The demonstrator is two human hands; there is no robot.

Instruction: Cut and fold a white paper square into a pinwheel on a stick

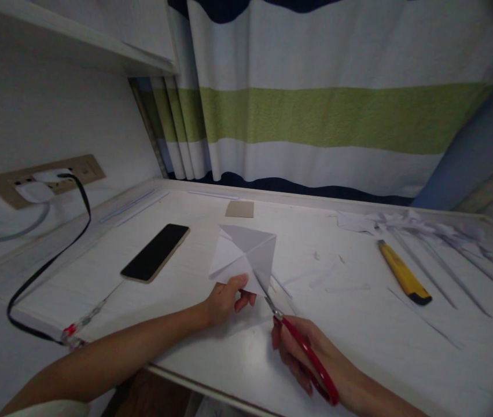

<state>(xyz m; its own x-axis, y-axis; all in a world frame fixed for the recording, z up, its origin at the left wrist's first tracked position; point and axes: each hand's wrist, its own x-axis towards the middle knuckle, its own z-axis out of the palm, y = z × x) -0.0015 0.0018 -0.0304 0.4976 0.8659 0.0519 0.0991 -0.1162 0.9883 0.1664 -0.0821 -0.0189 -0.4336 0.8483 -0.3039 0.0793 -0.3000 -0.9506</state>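
Observation:
A white square of paper [246, 246] with diagonal creases is held up over the desk, tilted toward me. My left hand [229, 298] pinches its lower edge, thumb on top and fingers curled beneath. My right hand [311, 350] grips red-handled scissors [311, 359] from the right. Their metal blades reach the paper's lower right corner and lie along the crease running toward its middle. Whether the blades are fully closed is hard to see.
A phone [156, 252] lies to the left, near a cable [47, 263] from the wall socket [42, 179]. A small beige card [240, 209] lies at the back. On the right are a yellow utility knife [404, 272], paper strips [424, 255] and crumpled paper scraps [411, 223]. A curtain [316, 116] hangs behind.

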